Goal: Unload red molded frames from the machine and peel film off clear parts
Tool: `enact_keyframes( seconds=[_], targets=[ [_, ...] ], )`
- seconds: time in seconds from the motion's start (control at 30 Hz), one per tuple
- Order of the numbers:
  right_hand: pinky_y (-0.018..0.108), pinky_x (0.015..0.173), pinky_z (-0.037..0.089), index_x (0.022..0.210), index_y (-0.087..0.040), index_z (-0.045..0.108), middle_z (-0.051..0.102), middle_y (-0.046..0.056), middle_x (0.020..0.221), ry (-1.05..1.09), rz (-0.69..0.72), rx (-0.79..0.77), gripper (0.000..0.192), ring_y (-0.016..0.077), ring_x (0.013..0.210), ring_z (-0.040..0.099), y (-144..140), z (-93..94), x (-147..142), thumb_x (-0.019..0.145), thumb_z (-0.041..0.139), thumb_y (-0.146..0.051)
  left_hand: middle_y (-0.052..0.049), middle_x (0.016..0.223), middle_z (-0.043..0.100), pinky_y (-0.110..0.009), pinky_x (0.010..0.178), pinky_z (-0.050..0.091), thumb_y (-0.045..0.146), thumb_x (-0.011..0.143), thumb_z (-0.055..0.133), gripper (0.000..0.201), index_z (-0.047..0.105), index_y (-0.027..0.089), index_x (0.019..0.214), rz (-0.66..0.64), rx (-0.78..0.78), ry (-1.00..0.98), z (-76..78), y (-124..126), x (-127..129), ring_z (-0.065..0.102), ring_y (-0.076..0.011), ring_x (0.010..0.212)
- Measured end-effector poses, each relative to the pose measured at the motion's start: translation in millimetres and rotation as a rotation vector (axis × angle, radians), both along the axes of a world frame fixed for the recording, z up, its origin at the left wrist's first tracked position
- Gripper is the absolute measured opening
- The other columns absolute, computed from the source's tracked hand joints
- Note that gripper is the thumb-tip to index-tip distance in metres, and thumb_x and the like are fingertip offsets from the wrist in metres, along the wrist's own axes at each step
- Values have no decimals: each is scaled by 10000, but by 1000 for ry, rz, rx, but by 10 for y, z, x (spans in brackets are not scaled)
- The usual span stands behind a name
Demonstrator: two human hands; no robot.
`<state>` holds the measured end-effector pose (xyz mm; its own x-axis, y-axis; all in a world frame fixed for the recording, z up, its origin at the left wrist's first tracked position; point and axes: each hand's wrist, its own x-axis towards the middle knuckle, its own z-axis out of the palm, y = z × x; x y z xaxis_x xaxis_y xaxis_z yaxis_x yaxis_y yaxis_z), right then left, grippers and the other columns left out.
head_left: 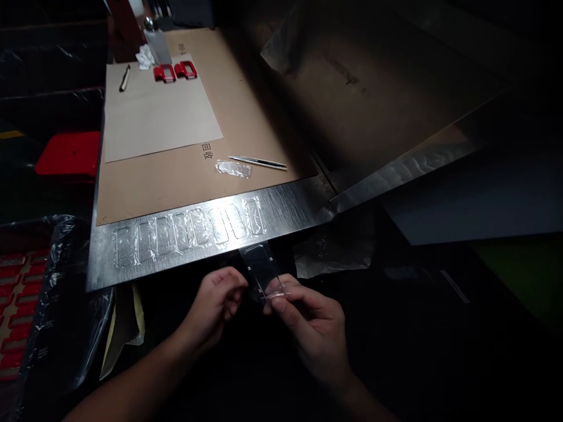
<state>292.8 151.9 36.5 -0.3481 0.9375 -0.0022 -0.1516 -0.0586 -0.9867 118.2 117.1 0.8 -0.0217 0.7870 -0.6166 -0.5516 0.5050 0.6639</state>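
In front of the metal edge, my right hand pinches the near end of a clear plastic film strip between thumb and fingers. The strip tilts away towards the bench, with a rounded outline at its far end and small white marks along its sides. Just left of the strip, my left hand is closed with its fingers curled; whatever is in them, if anything, is hidden. A row of several clear rounded rectangular film pieces lies on the metal strip beyond my hands.
Brown cardboard covers the bench. On it lie another film piece, tweezers, a pale sheet, two red frames and a pen-like tool. A bottle stands behind. Several red parts fill a box at left.
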Motion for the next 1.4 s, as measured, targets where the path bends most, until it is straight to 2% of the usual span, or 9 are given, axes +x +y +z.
enact_keyframes(
  seconds=[0.1, 0.17, 0.37, 0.53, 0.6, 0.7, 0.87, 1.0, 1.4],
  targets=[
    [302, 790, 536, 805, -203, 764, 708, 44, 798, -57, 37, -83, 146, 176, 848, 669, -45, -33, 113, 937, 704, -190, 20, 693, 545, -148, 482, 364, 380, 915, 725, 217, 698, 173, 975, 113, 221, 323, 87, -1, -123, 472, -64, 542],
    [292, 774, 533, 800, -202, 765, 705, 42, 784, -95, 53, -120, 143, 175, 842, 670, -85, -71, 184, 933, 712, -201, 9, 775, 592, -165, 551, 426, 380, 904, 759, 254, 716, 203, 1081, 68, 374, 484, 170, 27, -164, 512, -74, 607],
    [299, 802, 541, 827, -204, 788, 728, 46, 791, -195, 81, -156, 115, 182, 852, 683, -195, -161, 321, 921, 735, -245, -8, 790, 626, -209, 578, 437, 194, 915, 735, 59, 734, 181, 858, -6, 598, 905, 201, 158, -100, 552, -95, 653],
    [295, 789, 525, 778, -188, 779, 737, 56, 826, -304, 38, -266, 186, 179, 832, 682, -242, -210, 442, 918, 741, -304, -65, 866, 666, -247, 630, 486, 43, 837, 776, 153, 732, 84, 978, -21, 1081, 1369, 127, 99, 36, 612, -128, 735],
    [269, 712, 501, 716, -177, 746, 711, 41, 751, -351, -12, -326, 260, 146, 730, 646, -255, -221, 483, 923, 734, -334, -72, 816, 655, -286, 587, 470, 54, 833, 777, 168, 725, 43, 992, -129, 1269, 1356, 165, -1, 153, 589, -142, 690],
    [247, 610, 464, 691, -172, 711, 670, 18, 675, -321, -85, -437, 296, 115, 616, 584, -270, -211, 507, 916, 735, -364, -45, 707, 612, -319, 479, 362, 49, 874, 663, 117, 708, 15, 976, -235, 1448, 1117, 224, -192, 388, 512, -138, 575],
    [267, 688, 489, 694, -170, 713, 674, 24, 676, -265, -89, -455, 275, 135, 675, 610, -281, -148, 476, 902, 739, -347, -40, 699, 631, -323, 438, 311, 56, 853, 612, 164, 693, 39, 995, -198, 1415, 961, 190, -392, 616, 506, -135, 528],
    [283, 711, 497, 679, -177, 711, 665, 22, 654, -271, -87, -453, 280, 144, 688, 611, -287, -128, 456, 898, 742, -350, -33, 695, 647, -333, 435, 331, 83, 843, 654, 221, 671, 52, 1061, -266, 1382, 968, 168, -437, 583, 510, -137, 522],
    [295, 691, 513, 714, -183, 710, 654, 17, 638, -275, -81, -418, 258, 152, 684, 613, -292, -111, 416, 888, 753, -369, -12, 694, 641, -343, 442, 311, 98, 846, 683, 201, 690, 102, 1046, -210, 1283, 968, 179, -561, 590, 500, -134, 495]
  ],
)
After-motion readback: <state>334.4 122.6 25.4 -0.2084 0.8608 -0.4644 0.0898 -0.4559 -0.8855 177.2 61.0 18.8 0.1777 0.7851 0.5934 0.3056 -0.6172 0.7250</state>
